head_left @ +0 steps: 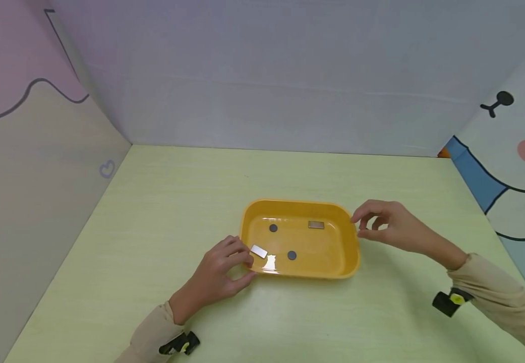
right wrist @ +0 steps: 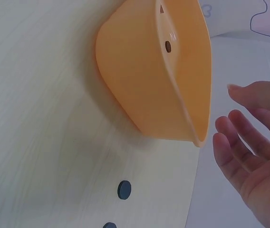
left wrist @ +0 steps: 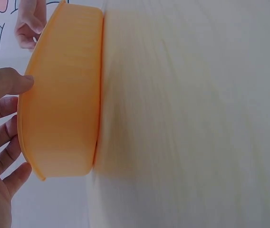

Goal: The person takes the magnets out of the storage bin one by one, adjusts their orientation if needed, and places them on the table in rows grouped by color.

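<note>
Your left hand (head_left: 220, 269) is parked at the near-left corner of the yellow tray (head_left: 346, 258), fingers (head_left: 237, 250) loosely curled with the tips right at the rim. From the left wrist view the thumb touches the tray's outer wall (left wrist: 63, 99) and the other fingers sit just beside it, relaxed, not wrapped round anything. A silver rectangular plate (head_left: 258, 251) lies inside the tray just past those fingertips; I can't tell whether you're touching it or just hovering next to it.

Your right hand (head_left: 387, 225) is at the far-right corner of the tray, just off the rim. Thumb and forefinger are curved toward each other with a small gap, and nothing shows between them. In the right wrist view the fingers (right wrist: 242, 142) look spread and loose, near the rim but not on it.

The tray sits flat in the middle of the pale green worktop (head_left: 153, 212). Inside it: two dark round discs, one toward the far-left (head_left: 273, 228) and one toward the near middle (head_left: 291, 255), plus a second silver plate (head_left: 316, 225) near the far wall. The right wrist view also catches two dark discs (right wrist: 124, 189) on the worktop outside the tray.
</note>
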The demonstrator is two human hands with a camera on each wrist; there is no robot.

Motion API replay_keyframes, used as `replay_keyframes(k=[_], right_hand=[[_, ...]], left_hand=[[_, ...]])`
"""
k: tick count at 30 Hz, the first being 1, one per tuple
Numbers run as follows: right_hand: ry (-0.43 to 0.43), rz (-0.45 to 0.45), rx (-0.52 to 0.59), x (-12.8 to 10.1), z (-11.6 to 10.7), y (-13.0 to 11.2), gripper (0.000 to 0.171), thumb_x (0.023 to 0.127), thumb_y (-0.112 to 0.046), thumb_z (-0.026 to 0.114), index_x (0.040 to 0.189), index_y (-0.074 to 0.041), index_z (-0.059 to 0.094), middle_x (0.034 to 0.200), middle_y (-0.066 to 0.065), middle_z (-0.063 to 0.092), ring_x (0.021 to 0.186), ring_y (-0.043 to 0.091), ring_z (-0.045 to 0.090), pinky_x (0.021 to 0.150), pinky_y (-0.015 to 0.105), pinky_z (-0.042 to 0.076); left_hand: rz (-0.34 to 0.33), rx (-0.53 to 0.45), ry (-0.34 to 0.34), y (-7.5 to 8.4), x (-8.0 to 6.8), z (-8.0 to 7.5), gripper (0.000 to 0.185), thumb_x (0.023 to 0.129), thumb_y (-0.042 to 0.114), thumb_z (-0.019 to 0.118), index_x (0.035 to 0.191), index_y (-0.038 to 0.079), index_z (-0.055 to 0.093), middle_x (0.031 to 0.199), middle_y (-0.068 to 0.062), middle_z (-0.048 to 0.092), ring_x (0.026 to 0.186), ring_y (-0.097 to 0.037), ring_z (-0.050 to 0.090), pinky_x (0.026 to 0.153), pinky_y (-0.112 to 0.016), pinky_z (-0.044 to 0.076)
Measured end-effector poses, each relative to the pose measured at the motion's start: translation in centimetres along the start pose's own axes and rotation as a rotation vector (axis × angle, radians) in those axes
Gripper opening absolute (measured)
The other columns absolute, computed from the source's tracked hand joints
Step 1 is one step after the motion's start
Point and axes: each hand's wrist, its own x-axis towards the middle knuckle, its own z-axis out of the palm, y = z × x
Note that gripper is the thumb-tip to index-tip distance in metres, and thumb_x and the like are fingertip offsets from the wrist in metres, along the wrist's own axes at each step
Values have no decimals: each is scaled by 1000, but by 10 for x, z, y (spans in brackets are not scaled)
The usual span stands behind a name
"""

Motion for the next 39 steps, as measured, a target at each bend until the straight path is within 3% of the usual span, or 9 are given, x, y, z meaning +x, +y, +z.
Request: replay_keyframes(k=[8, 15, 21, 31, 39], right_hand=[[-38, -18, 11, 6, 5, -4, 21, 81, -7, 73, 100, -11, 65, 97, 6, 63, 82, 15, 57, 63, 27, 53], [-62, -70, 19, 12, 8, -9, 21, 81, -9, 73, 99, -16, 65, 94, -5, 61, 80, 14, 57, 62, 26, 52], [-82, -103, 22, 14, 11, -11, 21, 82, -9, 72, 100, -17, 64, 93, -6, 60, 78, 11, 56, 60, 25, 50], [-118, -90, 47, 22, 19, -17, 21, 82, -8, 72, 99, -18, 64, 95, -6, 61, 77, 10, 57, 62, 26, 51], [-157, -93, 4, 29, 25, -19, 22, 82, -9, 73, 98, -21, 63, 94, -8, 60, 77, 13, 57, 60, 27, 50]], left_hand=[[14, -1, 11, 0, 1, 0, 22, 70, 19, 80, 80, 16, 61, 88, 6, 59, 88, -13, 51, 89, -35, 46], [9, 2, 11, 1, 0, -1, 21, 71, 20, 80, 80, 16, 61, 88, 6, 58, 88, -13, 51, 92, -36, 45], [12, -5, 14, 0, 0, 0, 19, 73, 22, 78, 80, 16, 61, 88, 7, 59, 88, -13, 51, 89, -35, 46], [21, -6, 20, -1, 0, 1, 18, 75, 23, 77, 80, 17, 61, 88, 7, 58, 89, -13, 51, 88, -33, 46], [34, -5, 27, -2, 0, 1, 17, 75, 23, 76, 80, 17, 61, 88, 7, 58, 88, -13, 51, 89, -33, 45]])
